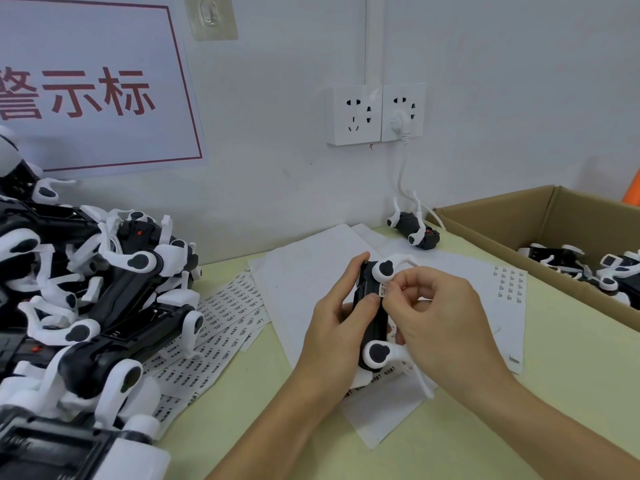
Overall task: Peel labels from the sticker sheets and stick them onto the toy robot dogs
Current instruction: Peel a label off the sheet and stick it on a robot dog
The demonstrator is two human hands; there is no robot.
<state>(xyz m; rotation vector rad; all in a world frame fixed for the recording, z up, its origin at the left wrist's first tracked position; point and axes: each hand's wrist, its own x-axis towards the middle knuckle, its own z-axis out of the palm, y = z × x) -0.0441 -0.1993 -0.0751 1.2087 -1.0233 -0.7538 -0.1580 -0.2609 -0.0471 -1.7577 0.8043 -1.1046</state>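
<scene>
My left hand [337, 323] grips a black-and-white toy robot dog [372, 317] above the table, fingers curled round its body. My right hand [440, 317] pinches a small white label [385, 289] against the dog's side, just below its upper leg joint. Sticker sheets [221, 317] with rows of printed labels lie on the table to the left. Another partly used sheet [509, 299] lies to the right, with labels at its top corner. Blank backing paper [304, 278] is spread under my hands.
A large pile of robot dogs [86, 299] fills the left side. A cardboard box [540, 216] at the right holds more dogs. One dog [414, 226] lies by the wall under the sockets [375, 114], with a white cable plugged in.
</scene>
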